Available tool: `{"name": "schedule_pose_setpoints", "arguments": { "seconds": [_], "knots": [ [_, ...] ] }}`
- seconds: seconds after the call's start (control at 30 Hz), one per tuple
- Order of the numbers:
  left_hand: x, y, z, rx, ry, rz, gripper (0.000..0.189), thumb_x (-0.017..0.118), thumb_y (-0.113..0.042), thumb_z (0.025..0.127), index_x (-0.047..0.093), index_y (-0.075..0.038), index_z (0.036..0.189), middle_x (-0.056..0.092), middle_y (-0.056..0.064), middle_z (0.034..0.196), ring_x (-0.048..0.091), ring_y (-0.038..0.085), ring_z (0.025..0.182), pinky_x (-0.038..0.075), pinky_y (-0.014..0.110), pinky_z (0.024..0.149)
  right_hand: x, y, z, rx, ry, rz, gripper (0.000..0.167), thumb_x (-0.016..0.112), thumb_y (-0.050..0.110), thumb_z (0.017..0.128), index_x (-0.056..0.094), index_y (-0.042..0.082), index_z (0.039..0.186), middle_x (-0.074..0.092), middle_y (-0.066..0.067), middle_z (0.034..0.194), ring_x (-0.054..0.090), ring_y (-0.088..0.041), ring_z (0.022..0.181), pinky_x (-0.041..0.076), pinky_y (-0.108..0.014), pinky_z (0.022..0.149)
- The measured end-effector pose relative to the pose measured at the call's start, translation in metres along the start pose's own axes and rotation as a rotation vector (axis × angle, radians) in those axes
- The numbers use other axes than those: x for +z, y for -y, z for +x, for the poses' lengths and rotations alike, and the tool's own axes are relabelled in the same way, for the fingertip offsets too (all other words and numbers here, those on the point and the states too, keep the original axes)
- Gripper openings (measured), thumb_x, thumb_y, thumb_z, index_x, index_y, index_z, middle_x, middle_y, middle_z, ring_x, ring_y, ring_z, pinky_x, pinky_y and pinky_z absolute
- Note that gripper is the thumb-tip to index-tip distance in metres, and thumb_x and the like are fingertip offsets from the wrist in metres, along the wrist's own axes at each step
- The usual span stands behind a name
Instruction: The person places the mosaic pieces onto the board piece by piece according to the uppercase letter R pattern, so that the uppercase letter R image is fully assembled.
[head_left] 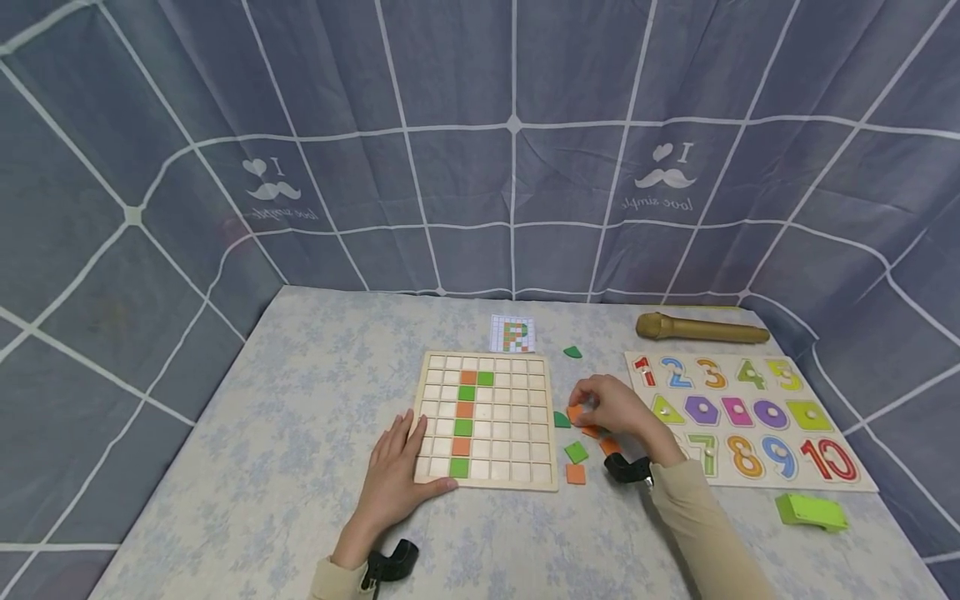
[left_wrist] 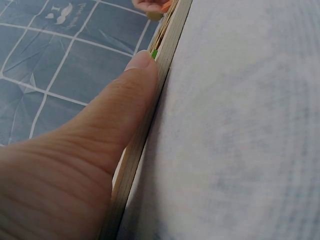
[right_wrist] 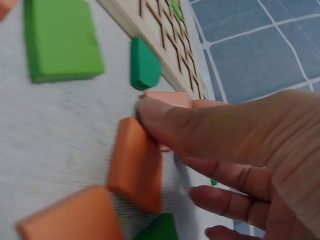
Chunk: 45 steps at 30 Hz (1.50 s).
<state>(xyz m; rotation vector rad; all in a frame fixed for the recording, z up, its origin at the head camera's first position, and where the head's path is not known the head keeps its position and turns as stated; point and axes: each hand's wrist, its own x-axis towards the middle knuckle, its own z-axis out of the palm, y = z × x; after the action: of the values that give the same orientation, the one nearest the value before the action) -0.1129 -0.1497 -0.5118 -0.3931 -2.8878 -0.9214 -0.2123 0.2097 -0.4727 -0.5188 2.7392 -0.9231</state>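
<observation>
A wooden grid board (head_left: pixel 510 421) lies on the table, with orange and green square tiles in a column and one green tile (head_left: pixel 485 379) beside the column's top. My left hand (head_left: pixel 393 471) rests on the board's left and lower left edge, fingers straight and thumb (left_wrist: pixel 127 95) along the rim. Right of the board, my right hand (head_left: pixel 611 408) pinches an orange tile (right_wrist: pixel 172 98) between thumb and fingers. Close under it lie another orange tile (right_wrist: pixel 135 165), a green square tile (head_left: pixel 576 452) and a dark green rounded piece (right_wrist: pixel 144 65).
A pattern card (head_left: pixel 513 333) lies behind the board, a dark green piece (head_left: pixel 572 352) to its right. Further right are a number puzzle board (head_left: pixel 787 479), a gold microphone (head_left: pixel 701 328) and a lime green block (head_left: pixel 812 512). One orange tile (head_left: pixel 575 474) lies near the board's lower right corner.
</observation>
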Motion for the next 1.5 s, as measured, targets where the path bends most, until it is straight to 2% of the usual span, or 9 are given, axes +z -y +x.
{"name": "schedule_pose_setpoints", "arguments": {
  "seconds": [0.13,0.37,0.6,0.77,0.97,1.17,1.5],
  "knots": [
    [0.0,-0.001,-0.001,0.001,0.003,-0.003,0.104,0.074,-0.057,0.072,0.03,0.0,0.148,0.02,0.022,0.152,0.013,0.039,0.14,0.014,0.056,0.108,0.002,0.003,-0.004,0.062,-0.022,0.016,0.02,0.08,0.009,0.076,0.064,0.02,0.083,0.056,0.003,0.073,0.048,-0.017,0.063,0.04,-0.031,0.057],
    [-0.001,-0.001,-0.002,0.001,-0.007,0.012,0.104,0.075,-0.056,0.072,0.031,0.0,0.148,0.021,0.022,0.152,0.013,0.039,0.14,0.014,0.055,0.108,0.002,0.005,-0.006,-0.003,-0.099,0.021,0.014,0.078,0.013,0.079,0.065,0.017,0.08,0.056,0.005,0.07,0.048,-0.014,0.058,0.041,-0.029,0.053],
    [-0.001,-0.001,-0.001,0.007,-0.009,0.013,0.105,0.075,-0.057,0.072,0.03,0.001,0.147,0.021,0.023,0.152,0.013,0.039,0.14,0.014,0.055,0.108,0.009,0.013,0.011,-0.05,-0.217,0.059,0.011,0.078,0.016,0.08,0.07,0.012,0.086,0.057,0.005,0.071,0.045,-0.013,0.057,0.038,-0.028,0.051],
    [-0.001,-0.001,-0.001,0.008,-0.009,0.011,0.104,0.074,-0.057,0.072,0.031,0.001,0.147,0.02,0.022,0.152,0.013,0.039,0.14,0.014,0.055,0.108,0.019,0.03,0.028,-0.057,-0.273,0.104,0.014,0.08,0.019,0.079,0.069,0.011,0.082,0.059,0.005,0.071,0.044,-0.014,0.055,0.038,-0.029,0.05],
    [0.0,-0.001,-0.001,0.004,-0.008,0.007,0.104,0.074,-0.058,0.073,0.031,0.001,0.147,0.02,0.022,0.152,0.013,0.039,0.14,0.014,0.056,0.108,0.033,0.049,0.049,-0.053,-0.269,0.133,0.012,0.079,0.021,0.08,0.07,0.013,0.083,0.061,0.006,0.072,0.051,-0.012,0.059,0.042,-0.03,0.054],
    [0.001,0.0,-0.002,0.01,-0.013,0.005,0.104,0.074,-0.057,0.072,0.031,0.001,0.147,0.021,0.023,0.152,0.014,0.04,0.14,0.015,0.056,0.108,0.044,0.063,0.061,-0.036,-0.261,0.103,0.006,0.074,0.018,0.085,0.074,0.013,0.087,0.063,0.005,0.076,0.054,-0.012,0.064,0.045,-0.031,0.056],
    [0.0,0.0,-0.002,0.011,-0.015,0.008,0.104,0.075,-0.057,0.073,0.031,0.001,0.147,0.021,0.022,0.152,0.013,0.039,0.14,0.014,0.056,0.108,0.051,0.069,0.072,-0.018,-0.254,0.045,0.005,0.073,0.019,0.086,0.075,0.014,0.088,0.067,0.004,0.081,0.061,-0.015,0.071,0.049,-0.031,0.06]
  ]
}}
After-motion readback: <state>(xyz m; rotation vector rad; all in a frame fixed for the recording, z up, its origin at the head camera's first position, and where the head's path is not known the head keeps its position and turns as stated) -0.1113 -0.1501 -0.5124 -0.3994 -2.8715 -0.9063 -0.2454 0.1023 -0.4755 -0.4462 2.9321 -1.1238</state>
